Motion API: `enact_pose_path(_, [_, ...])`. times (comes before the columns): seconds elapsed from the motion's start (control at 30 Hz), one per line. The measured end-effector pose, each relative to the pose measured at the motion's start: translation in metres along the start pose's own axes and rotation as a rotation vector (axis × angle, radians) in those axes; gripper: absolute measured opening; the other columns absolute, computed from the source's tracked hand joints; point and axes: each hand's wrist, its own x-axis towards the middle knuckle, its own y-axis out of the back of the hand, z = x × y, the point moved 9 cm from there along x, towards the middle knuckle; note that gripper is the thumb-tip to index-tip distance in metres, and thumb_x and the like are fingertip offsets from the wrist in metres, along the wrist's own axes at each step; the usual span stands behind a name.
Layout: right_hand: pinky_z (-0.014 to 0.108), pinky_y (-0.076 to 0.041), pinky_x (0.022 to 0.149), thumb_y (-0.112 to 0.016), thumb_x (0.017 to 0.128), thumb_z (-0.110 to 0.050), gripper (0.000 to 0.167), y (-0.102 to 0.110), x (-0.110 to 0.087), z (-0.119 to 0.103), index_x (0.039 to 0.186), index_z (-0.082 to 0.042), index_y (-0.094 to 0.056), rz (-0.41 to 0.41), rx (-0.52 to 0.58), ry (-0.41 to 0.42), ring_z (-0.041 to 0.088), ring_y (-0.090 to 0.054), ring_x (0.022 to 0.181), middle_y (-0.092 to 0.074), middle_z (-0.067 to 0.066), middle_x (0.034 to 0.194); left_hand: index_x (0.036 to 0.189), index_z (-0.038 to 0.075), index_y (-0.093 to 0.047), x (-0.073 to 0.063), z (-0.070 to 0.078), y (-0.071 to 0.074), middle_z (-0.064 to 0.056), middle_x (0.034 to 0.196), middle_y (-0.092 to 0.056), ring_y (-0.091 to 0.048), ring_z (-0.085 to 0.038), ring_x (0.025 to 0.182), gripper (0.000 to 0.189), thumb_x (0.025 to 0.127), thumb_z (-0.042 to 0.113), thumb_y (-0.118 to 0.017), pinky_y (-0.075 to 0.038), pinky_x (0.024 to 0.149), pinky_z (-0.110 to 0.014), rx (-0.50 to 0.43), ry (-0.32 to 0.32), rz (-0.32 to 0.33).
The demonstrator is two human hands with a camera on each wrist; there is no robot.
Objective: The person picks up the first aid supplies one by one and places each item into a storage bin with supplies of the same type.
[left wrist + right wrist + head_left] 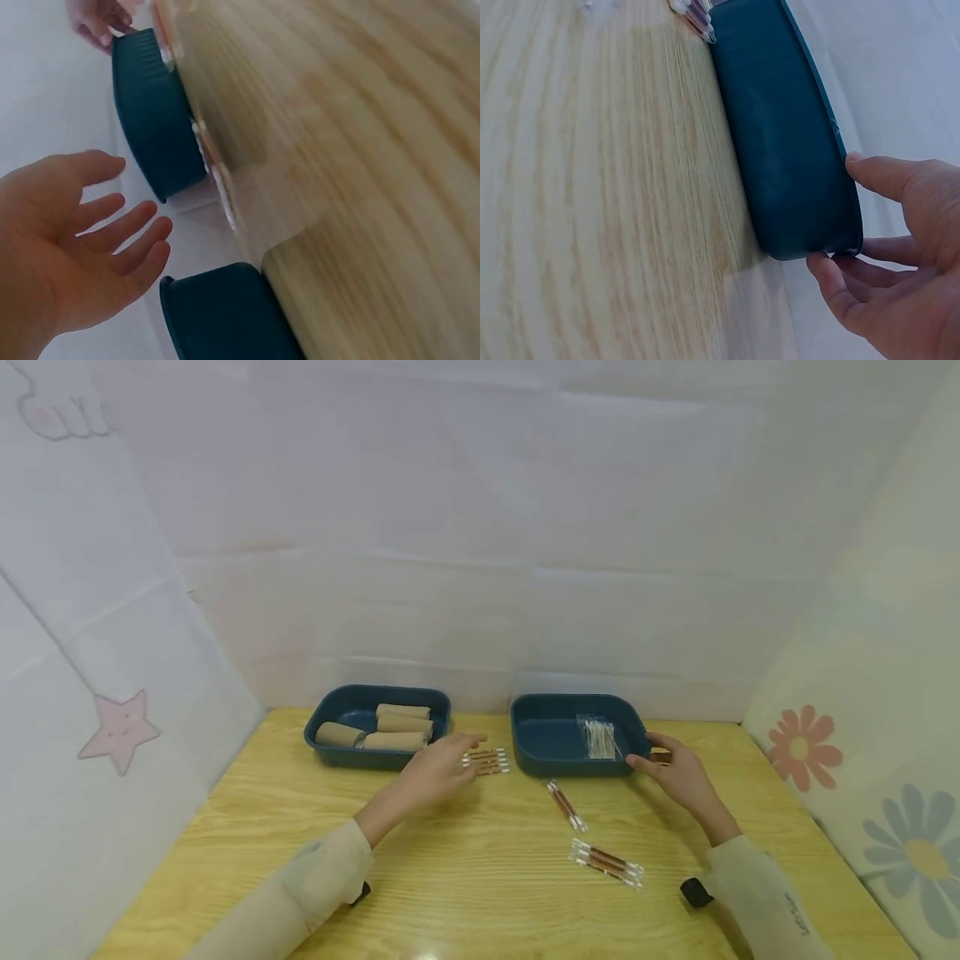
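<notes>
My right hand grips the right end of a dark blue plastic bin, thumb at the rim and fingers around the corner in the right wrist view. Inside lies a clear packet of white cotton swabs. My left hand, fingers spread and loosely bent, hovers between the two bins, holding nothing in the left wrist view. Beside its fingertips lies a clear packet of brown-stemmed cotton swabs. Similar swab packets lie just before the right bin and nearer the front.
A second dark blue bin at the back left holds several beige bandage rolls. Both bins stand on a light wood table, close to the white cloth backdrop. Patterned cloth walls border both sides.
</notes>
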Motion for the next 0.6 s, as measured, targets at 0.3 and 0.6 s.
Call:
enact_pose_path(0.3, [0.056,-0.052,0.092,-0.071,0.094,-0.051,0.090,-0.002,0.003,0.003,0.159,-0.001,-0.033,0.002,0.020,-0.033,0.043,-0.052,0.128,-0.034,0.025,0.158,0.143,0.008,-0.057,0.015,0.009,-0.018,-0.013,0.124,-0.065,-0.066,-0.029,0.104,0.053,0.096,0.022,-0.076,-0.057,0.077,-0.043,0.214,-0.056,0.010])
enact_pose_path(0.6, [0.055,-0.053,0.091,-0.071,0.095,-0.049,0.088,0.001,0.001,0.002,0.158,-0.001,-0.033,0.016,0.005,-0.043,0.043,-0.054,0.126,-0.035,0.025,0.158,0.143,0.005,-0.057,0.025,0.009,-0.032,-0.015,0.132,-0.061,-0.059,-0.036,0.118,0.054,0.098,0.028,-0.073,-0.051,0.091,-0.053,0.343,-0.020,-0.099])
